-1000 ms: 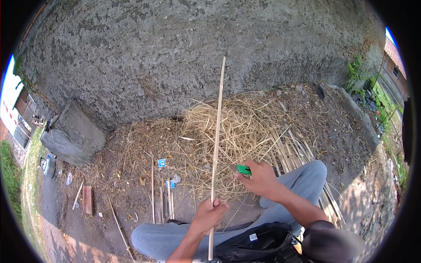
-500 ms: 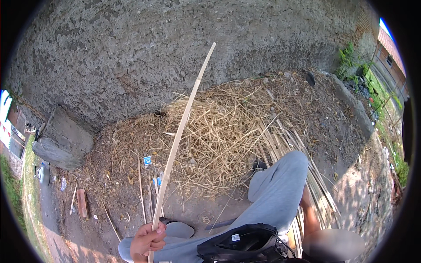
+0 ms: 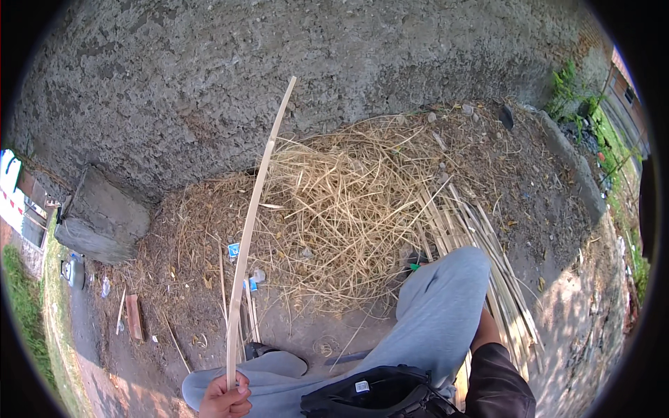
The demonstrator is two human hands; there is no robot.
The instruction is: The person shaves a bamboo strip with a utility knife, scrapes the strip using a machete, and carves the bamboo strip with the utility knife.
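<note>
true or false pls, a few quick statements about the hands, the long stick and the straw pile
1. The left hand grips the lower end of the long pale bamboo strip. True.
2. The strip lies flat on the ground. False: it rises from the hand, bowed, toward the grey rough wall.
3. The right hand rests on the heap of dry yellow straw. False: that hand is hidden behind the grey-trousered leg.
4. A bundle of split pale canes lies right of the straw. True.

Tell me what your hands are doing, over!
Left hand gripping long bamboo strip, held upright. Right hand hidden behind grey-trousered knee. Straw pile and more strips ahead. Over.
</note>
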